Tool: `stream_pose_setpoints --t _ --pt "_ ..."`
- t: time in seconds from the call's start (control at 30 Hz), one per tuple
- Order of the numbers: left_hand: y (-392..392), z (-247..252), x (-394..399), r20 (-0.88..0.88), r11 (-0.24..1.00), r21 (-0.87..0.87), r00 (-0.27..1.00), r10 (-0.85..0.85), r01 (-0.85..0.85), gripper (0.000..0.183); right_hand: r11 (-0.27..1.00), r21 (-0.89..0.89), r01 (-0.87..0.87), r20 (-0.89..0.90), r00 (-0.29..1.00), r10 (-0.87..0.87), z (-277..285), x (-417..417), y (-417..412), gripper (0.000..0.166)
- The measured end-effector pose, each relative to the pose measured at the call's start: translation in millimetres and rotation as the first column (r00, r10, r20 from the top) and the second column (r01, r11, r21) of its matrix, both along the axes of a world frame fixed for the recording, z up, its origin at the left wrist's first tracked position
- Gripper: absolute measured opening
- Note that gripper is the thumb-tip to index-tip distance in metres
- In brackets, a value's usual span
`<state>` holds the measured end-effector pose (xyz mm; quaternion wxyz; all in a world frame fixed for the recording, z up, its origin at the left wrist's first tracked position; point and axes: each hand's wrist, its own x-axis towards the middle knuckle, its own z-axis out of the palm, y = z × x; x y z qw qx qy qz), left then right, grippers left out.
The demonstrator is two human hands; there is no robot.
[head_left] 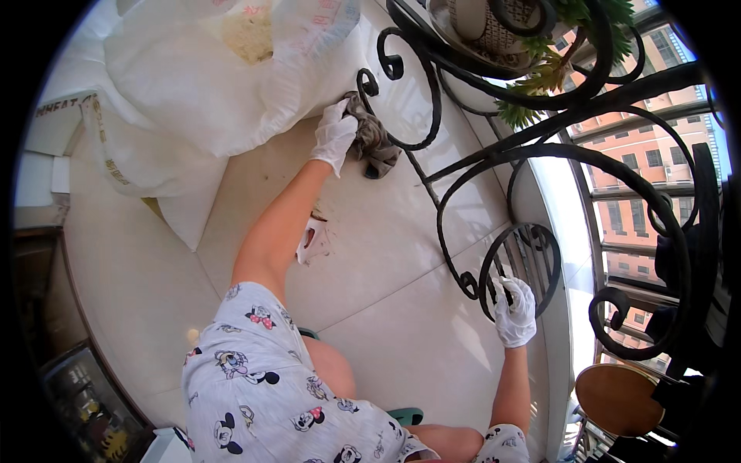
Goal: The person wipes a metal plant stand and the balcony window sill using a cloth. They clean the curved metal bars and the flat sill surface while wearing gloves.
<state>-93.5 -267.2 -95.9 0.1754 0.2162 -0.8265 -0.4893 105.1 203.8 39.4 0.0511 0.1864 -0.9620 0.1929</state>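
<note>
My left hand (334,134), in a white glove, is shut on a crumpled grey-brown cloth (373,142). The cloth touches the tiled floor, beside a curl of the black wrought-iron plant stand (434,194). Also gloved in white, my right hand (515,313) is closed around the lower round part of that stand. Between my arms, next to my left forearm, a small whitish plastic piece (312,240) lies on the tiles. Dark reddish-brown bits and smears surround it.
Large white sacks (191,87) bulge over the floor at upper left. A potted plant (524,110) sits on the iron stand near a barred window. A round brown wooden seat or tabletop (619,399) stands at lower right. Green slippers (405,415) show below me.
</note>
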Motion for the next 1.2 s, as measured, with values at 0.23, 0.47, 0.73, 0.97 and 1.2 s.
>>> stream_pose_setpoints --t 0.23,0.47,0.73,0.97,1.2 --pt "1 -14 -30 -0.108 0.895 0.407 0.983 -0.151 0.182 0.056 0.998 -0.060 -0.025 0.018 0.999 0.026 -5 -3 3 0.032" --pt "3 23 -23 0.338 0.835 -0.460 0.929 -0.150 0.302 0.045 1.000 -0.022 -0.019 -0.023 1.000 0.019 -6 -1 2 0.032" --pt "7 -10 0 -0.200 0.936 -0.353 0.978 -0.065 -0.010 0.038 1.000 -0.012 -0.012 0.030 0.999 0.012 1 0 0 0.028" --pt "0 3 -50 0.140 0.772 -0.592 0.973 -0.182 0.230 0.037 0.999 -0.041 -0.032 0.086 0.996 0.036 -4 -3 8 0.031" --pt "3 14 -70 0.252 0.718 -0.654 0.964 -0.089 0.237 0.025 0.999 -0.034 -0.034 0.035 0.999 0.035 -6 -1 5 0.031"
